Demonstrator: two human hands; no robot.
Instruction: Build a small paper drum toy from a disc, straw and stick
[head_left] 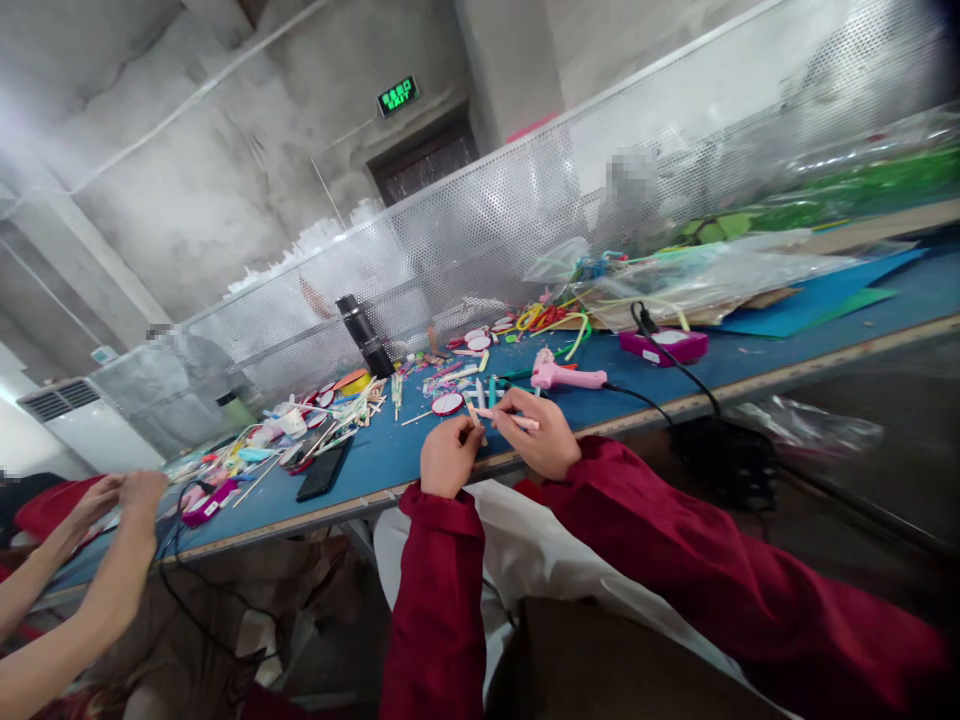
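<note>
Near the front edge of the blue table, my left hand (448,458) is closed in a pinch on a small tan stick (472,411), which stands up between the fingertips. My right hand (538,435) is closed around a pale pink, pen-like stick (527,423), its tip reaching the tan stick. Whether the two pieces touch I cannot tell. Just beyond my right hand lies a pink glue gun (568,374) with a black cord. A red-rimmed white disc (448,404) lies beyond my left hand.
A black phone (324,470) lies to the left, a black bottle (364,336) against the mesh partition (480,230). A purple box (663,346) with cables sits to the right. Craft sticks (367,402) and plastic sheets fill the back. Another person's hands (124,490) work at far left.
</note>
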